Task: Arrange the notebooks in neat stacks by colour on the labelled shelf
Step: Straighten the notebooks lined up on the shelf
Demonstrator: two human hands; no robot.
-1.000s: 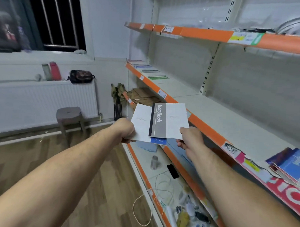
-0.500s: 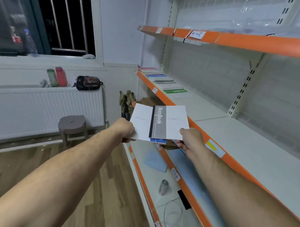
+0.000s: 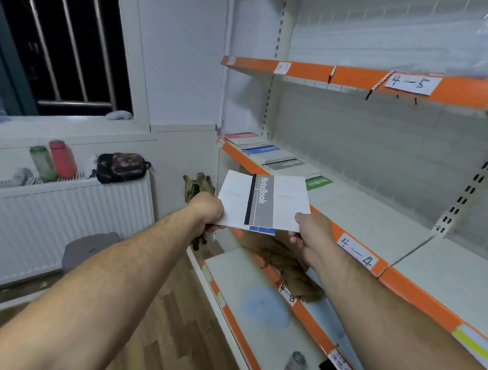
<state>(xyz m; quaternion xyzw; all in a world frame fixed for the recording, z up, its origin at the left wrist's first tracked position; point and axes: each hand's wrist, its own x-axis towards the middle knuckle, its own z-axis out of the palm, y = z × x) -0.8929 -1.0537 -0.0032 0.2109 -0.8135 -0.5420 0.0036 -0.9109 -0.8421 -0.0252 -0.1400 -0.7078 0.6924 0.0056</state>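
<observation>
A small stack of notebooks (image 3: 264,202), a grey-banded white one on top and a blue one showing beneath, is held flat in front of the shelving. My left hand (image 3: 207,211) grips its left edge and my right hand (image 3: 309,234) pinches its right corner. Beyond it, on the orange-edged shelf (image 3: 354,246) labelled 4-4, lie separate piles: a red notebook pile (image 3: 240,135) farthest, then a blue pile (image 3: 262,150), a grey pile (image 3: 285,164) and a green notebook (image 3: 319,183) nearest.
An upper shelf (image 3: 351,78) carries a 4-5 label. Lower shelves (image 3: 250,282) hold brown bags, a small can and a phone. A radiator (image 3: 70,217) with bottles and a pouch stands left, a grey stool (image 3: 88,248) before it on the wood floor.
The view has shifted left along the shelving, bringing the sorted piles closer; both hands keep the same hold on the notebook stack, now nearer the green notebook.
</observation>
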